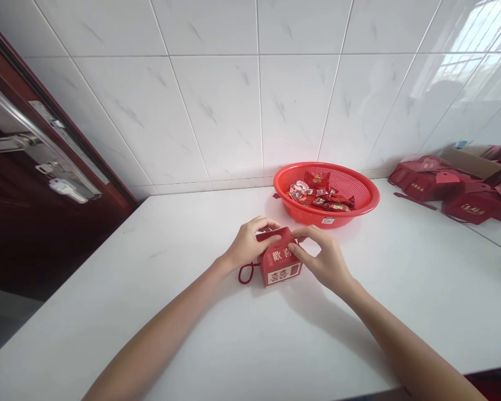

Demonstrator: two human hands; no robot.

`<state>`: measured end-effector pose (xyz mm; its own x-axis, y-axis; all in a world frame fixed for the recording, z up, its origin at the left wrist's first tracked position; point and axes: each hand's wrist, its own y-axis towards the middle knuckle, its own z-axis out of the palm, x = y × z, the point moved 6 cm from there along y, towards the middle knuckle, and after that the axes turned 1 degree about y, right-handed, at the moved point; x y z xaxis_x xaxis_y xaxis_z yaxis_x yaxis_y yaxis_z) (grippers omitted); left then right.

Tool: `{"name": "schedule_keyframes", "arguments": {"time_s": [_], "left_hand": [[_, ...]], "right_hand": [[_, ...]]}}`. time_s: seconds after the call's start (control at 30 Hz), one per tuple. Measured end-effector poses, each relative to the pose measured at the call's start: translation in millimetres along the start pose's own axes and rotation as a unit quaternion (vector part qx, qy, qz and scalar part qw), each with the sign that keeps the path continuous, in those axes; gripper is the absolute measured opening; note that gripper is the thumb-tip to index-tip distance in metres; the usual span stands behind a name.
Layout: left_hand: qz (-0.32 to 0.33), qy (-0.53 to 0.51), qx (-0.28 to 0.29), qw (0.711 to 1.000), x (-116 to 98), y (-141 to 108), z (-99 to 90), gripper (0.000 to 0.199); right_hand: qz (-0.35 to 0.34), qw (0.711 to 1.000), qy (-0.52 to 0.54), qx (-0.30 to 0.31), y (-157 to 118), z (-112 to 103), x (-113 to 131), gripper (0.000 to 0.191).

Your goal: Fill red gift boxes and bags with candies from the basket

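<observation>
A small red box (281, 267) with gold characters and a cream label stands on the white table, its top flaps raised. My left hand (253, 240) grips the upper left part of the box, thumb on the front flap and fingers behind. On the other side, my right hand (322, 253) pinches the upper right edge between thumb and fingers. A dark red cord loop (246, 273) hangs out at the box's left side. The inside of the box is hidden.
Behind the box stands a red plastic basket (369, 207) holding wrapped sweets (321, 196). Several red boxes (428, 184) and an open cardboard carton (470, 162) are at the far right. A tiled wall backs the table (183, 334); a dark red door (33, 223) is at left.
</observation>
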<state>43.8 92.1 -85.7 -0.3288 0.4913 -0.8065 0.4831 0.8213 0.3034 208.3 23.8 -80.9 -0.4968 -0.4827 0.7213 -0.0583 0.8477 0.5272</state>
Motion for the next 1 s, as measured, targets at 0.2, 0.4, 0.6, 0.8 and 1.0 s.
{"name": "schedule_keyframes", "arguments": {"time_s": [0.2,0.4,0.6,0.8,1.0], "left_hand": [[0.017,-0.002,0.056,0.998,-5.3,0.5,-2.5,0.034],[-0.025,-0.019,0.085,0.996,3.1,0.6,0.5,0.032],[-0.063,-0.06,0.113,0.99,11.0,-0.1,5.5,0.036],[-0.06,-0.05,0.111,0.991,7.5,-1.4,4.9,0.038],[-0.048,-0.02,0.115,0.992,3.1,-2.6,4.5,0.038]], "right_hand": [[0.02,1.0,-0.009,0.017,1.5,3.8,-6.7,0.013],[0.045,0.998,-0.008,0.032,0.6,7.6,-13.3,0.016],[0.078,0.996,-0.008,0.038,1.3,9.7,-20.7,0.026],[0.16,0.984,0.019,0.079,2.5,14.7,-43.1,0.039],[0.225,0.968,0.092,0.069,5.2,7.9,-49.9,0.044]]}}
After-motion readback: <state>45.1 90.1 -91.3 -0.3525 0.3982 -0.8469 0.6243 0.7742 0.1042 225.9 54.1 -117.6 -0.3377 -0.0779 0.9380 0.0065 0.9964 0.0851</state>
